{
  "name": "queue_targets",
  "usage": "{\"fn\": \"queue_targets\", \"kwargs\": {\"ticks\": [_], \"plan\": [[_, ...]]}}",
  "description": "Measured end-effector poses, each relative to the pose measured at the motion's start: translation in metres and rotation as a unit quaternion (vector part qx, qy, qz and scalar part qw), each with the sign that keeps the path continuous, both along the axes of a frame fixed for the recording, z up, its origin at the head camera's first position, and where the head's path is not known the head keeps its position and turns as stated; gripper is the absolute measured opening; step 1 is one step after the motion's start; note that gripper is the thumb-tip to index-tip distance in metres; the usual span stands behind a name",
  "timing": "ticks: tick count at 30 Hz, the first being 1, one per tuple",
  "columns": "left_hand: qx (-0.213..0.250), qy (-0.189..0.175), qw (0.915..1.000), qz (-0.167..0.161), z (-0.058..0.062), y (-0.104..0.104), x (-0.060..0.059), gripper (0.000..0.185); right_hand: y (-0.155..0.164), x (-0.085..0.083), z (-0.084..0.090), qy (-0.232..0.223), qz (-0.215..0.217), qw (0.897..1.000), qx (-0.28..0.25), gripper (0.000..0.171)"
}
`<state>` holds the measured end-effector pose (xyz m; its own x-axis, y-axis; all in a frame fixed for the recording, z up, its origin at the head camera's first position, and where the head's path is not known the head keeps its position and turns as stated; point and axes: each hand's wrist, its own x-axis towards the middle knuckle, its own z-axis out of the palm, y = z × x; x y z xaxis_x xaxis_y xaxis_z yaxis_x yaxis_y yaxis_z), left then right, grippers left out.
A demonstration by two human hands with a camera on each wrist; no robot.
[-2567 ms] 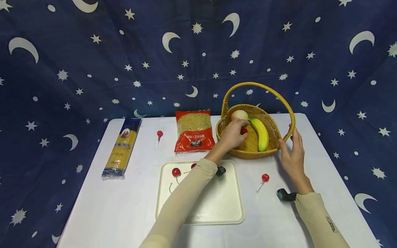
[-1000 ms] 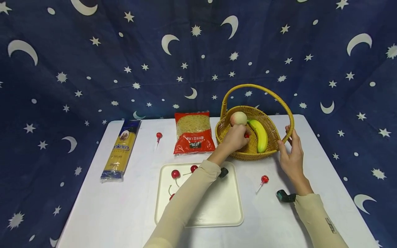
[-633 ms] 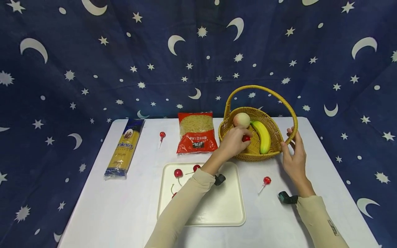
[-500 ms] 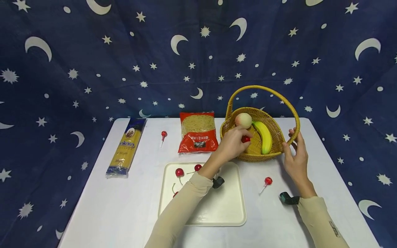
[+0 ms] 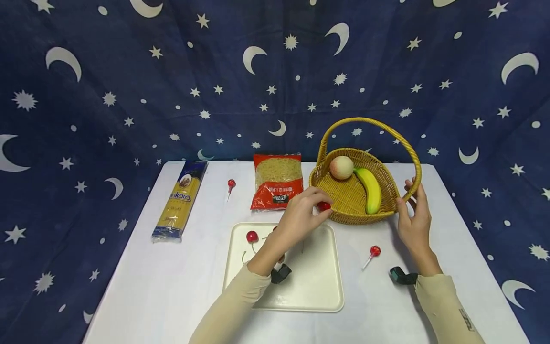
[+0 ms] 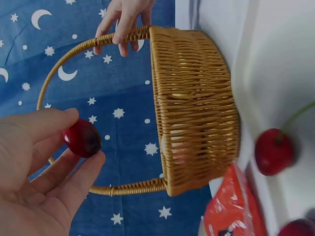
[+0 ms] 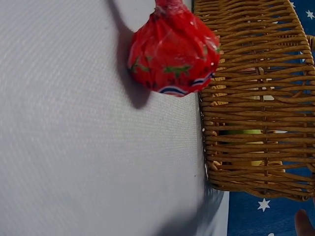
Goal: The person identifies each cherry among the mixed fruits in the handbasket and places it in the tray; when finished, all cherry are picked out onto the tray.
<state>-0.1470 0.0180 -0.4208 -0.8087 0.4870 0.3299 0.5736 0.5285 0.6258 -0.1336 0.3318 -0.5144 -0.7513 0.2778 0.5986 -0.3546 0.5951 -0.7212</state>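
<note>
Between thumb and fingertips, my left hand (image 5: 302,215) pinches a dark red cherry (image 6: 82,138), held up at the near left rim of the wicker basket (image 5: 343,200). Fingers of my right hand (image 5: 415,224) hold the basket's arched handle low on its right side. Inside the basket lie a peach (image 5: 342,167) and a banana (image 5: 369,190). Below my left arm is a cream tray (image 5: 309,291) with cherries on it, one a red cherry (image 5: 252,236) with its stem; the forearm hides part of the tray.
A red bag of pasta (image 5: 277,181) lies left of the basket, a pack of spaghetti (image 5: 180,200) farther left. One lollipop (image 5: 231,184) lies between the two packs; another lollipop (image 5: 375,251) is right of the tray. A starry cloth (image 5: 172,95) hangs behind the white table (image 5: 142,286).
My left hand has drawn back from inside the basket, leftward and toward me, with the cherry between its fingers. The peach is now fully exposed. My right hand stays at the handle.
</note>
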Motion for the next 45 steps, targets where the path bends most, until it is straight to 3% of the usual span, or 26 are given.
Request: {"fn": "queue_targets", "kwargs": {"ticks": [11,19,24,29,34,38,45], "plan": [[-0.001,0.031,0.9992,0.025,-0.01,-0.031,0.023,0.017,0.004,-0.003,0.002,-0.007,-0.012,1.0,0.005,0.066],[-0.012,0.034,0.9985,0.041,-0.025,-0.046,0.039,0.014,0.007,-0.001,0.003,-0.009,-0.016,1.0,0.0,0.064],[-0.06,0.027,0.9978,0.004,-0.041,-0.045,0.052,0.014,0.006,0.001,0.006,-0.012,-0.017,1.0,0.005,0.062],[-0.14,0.011,0.9893,-0.042,-0.06,-0.04,0.065,0.013,0.004,0.002,0.01,-0.022,-0.018,1.0,0.007,0.063],[-0.191,-0.008,0.98,-0.055,-0.072,-0.037,0.066,0.015,0.007,0.001,0.007,-0.028,-0.017,0.999,0.0,0.064],[-0.226,0.002,0.9726,-0.055,-0.077,-0.035,0.064,0.018,0.01,0.002,0.002,-0.038,-0.015,0.999,0.001,0.066],[-0.235,0.023,0.9708,-0.042,-0.079,-0.033,0.064,0.022,0.01,0.004,0.002,-0.038,-0.011,0.999,0.005,0.067]]}}
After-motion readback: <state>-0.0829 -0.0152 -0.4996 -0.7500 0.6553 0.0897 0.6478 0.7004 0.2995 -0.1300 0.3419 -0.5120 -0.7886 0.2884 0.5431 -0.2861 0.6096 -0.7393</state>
